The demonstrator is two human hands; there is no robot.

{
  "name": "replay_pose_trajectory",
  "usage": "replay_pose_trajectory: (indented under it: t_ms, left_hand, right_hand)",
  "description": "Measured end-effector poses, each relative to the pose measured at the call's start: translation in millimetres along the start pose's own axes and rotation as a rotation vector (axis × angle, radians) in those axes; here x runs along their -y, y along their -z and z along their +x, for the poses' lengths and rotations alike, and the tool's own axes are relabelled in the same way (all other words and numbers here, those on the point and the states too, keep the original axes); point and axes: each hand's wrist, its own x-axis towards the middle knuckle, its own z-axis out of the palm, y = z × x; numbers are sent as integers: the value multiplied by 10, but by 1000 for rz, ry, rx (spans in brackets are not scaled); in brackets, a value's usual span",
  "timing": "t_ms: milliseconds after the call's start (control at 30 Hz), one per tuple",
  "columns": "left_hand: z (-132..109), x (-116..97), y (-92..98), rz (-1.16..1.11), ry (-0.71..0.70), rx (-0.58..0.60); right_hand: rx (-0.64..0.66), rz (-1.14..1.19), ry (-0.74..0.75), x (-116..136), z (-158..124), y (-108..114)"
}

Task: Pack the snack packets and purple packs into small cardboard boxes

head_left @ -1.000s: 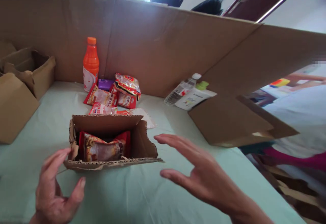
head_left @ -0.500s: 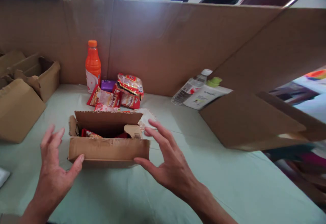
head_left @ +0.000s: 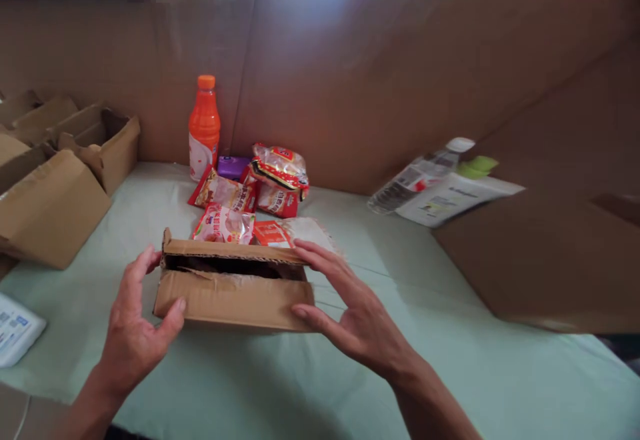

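A small brown cardboard box [head_left: 235,300] sits before me, its long top flaps folded inward with a dark gap between them. My left hand [head_left: 143,313] grips its left end, thumb on the front panel and fingers at the left side. At the right end, my right hand [head_left: 350,303] has its thumb against the front and its fingers on the back flap's corner. What lies inside the box is hidden now. Just behind it are a pink snack packet [head_left: 225,224] and an orange packet [head_left: 273,233].
Farther back stand an orange drink bottle [head_left: 204,127], a purple pack [head_left: 233,167] and several red snack packets [head_left: 280,167]. A clear bottle [head_left: 420,177] and white tube [head_left: 460,197] lean at right. Open cartons [head_left: 55,207] and a white container [head_left: 17,330] are left. A cardboard wall [head_left: 350,80] closes the back.
The box's flaps have come inward, covering the red packets that showed inside. Both hands have closed onto the box ends. The view has shifted left.
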Motion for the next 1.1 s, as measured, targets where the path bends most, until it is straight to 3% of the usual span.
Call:
replay_pose_trajectory:
  t_ms: [200, 333, 433, 567, 633, 733, 900, 1000, 1100]
  left_hand:
    - [86, 16, -12, -160, 187, -19]
    - [165, -43, -33, -168, 163, -54]
    - [139, -91, -58, -128, 106, -90]
    - [85, -121, -89, -90, 54, -126]
    - [91, -123, -93, -72, 7, -122]
    - [149, -110, -62, -41, -93, -57]
    - [224, -39, -14, -4, -198, 63]
    - [176, 2, -71, 11, -205, -49]
    - [131, 26, -129, 42, -121, -143]
  right_hand:
    - [-123, 84, -67, 35, 21, -46]
    - [-233, 142, -184, 59, 117, -22]
    - [-293, 140, -140, 86, 263, 53]
    - [-75, 44, -39, 83, 532, 125]
    - [26, 38, -81, 58, 661, 117]
    - [72, 98, -172, 24, 762, 82]
    - [112, 241, -91, 34, 600, 89]
    - [199, 195, -15, 76, 440, 102]
    - [270, 58, 28, 120, 323, 72]
